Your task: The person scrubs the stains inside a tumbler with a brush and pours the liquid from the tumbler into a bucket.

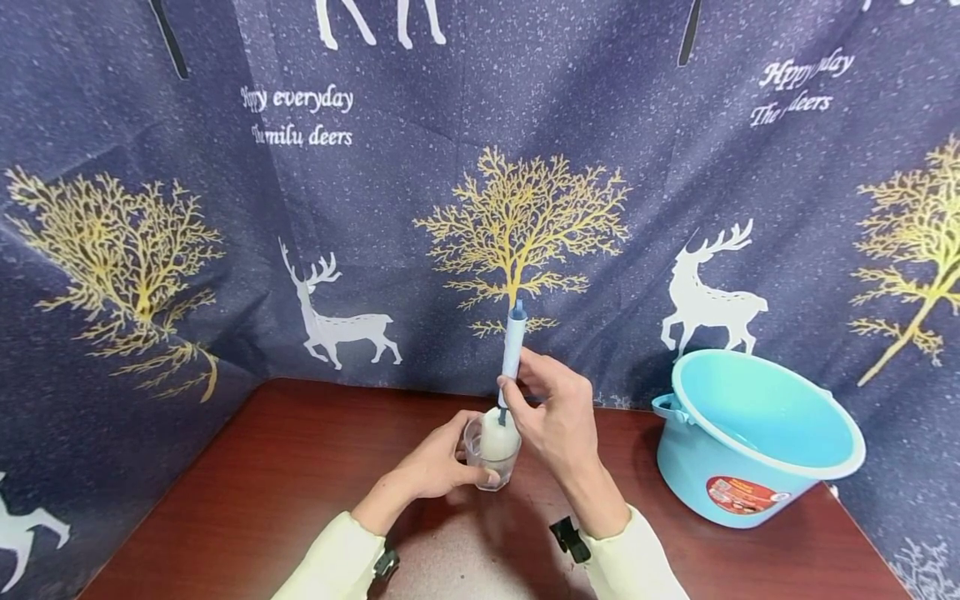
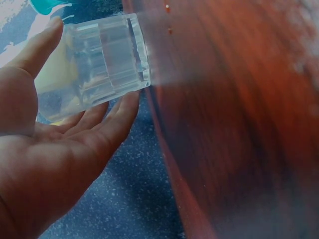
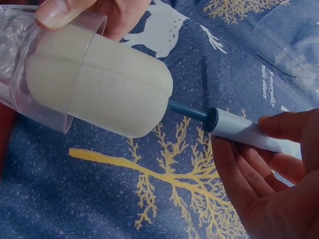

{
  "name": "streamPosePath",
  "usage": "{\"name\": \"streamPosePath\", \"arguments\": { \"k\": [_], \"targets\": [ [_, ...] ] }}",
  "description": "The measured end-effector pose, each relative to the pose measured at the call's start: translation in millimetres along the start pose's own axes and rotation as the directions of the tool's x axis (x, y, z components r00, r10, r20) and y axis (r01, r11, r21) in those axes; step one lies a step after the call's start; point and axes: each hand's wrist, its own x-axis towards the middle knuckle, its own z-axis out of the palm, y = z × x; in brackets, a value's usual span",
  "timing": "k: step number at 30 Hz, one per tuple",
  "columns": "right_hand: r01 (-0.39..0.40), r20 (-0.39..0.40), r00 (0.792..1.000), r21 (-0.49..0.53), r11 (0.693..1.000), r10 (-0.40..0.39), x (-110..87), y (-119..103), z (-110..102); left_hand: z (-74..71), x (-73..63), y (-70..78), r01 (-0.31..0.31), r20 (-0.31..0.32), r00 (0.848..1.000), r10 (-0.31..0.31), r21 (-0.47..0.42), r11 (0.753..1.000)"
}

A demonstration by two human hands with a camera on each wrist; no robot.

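My left hand (image 1: 435, 462) grips a clear glass cup (image 1: 495, 478) from the side, thumb at the front and fingers round behind. A cream sponge bottle brush (image 1: 513, 350) stands with its head partly inside the cup. My right hand (image 1: 558, 408) pinches its pale blue handle, holding it nearly upright. In the right wrist view the sponge head (image 3: 124, 84) sticks out past the cup's rim, joined to the handle (image 3: 239, 130) by a dark blue neck. The cup's faceted base (image 2: 134, 55) shows in the left wrist view, close to the table surface.
A light blue bucket (image 1: 682, 462) with a red label stands on the right of the reddish-brown wooden table (image 1: 315, 450). A dark blue cloth (image 1: 480, 100) printed with deer and gold trees hangs behind the table and along its sides.
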Motion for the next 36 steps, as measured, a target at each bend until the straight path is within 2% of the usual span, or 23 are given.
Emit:
{"name": "streamPosePath", "arguments": {
  "k": [13, 22, 36],
  "targets": [
    [-0.05, 0.031, 0.998, 0.08, 0.996, 0.048, 0.3, -3.0, 0.9, -0.2, 0.4, -0.8, -0.002, 0.002, 1.0, 0.002, -0.006, 1.0],
    [-0.101, 0.061, 0.994, 0.086, 0.991, 0.096, 0.1, -7.0, -0.8, 0.1, -0.3, 1.6, 0.007, 0.001, 1.0, -0.007, -0.006, 1.0],
    [-0.133, 0.059, 0.99, 0.151, 0.98, 0.126, -1.5, -6.4, 3.5, 0.9, 0.2, 0.4, 0.019, -0.005, 1.0, -0.019, -0.006, 1.0]
  ]
}}
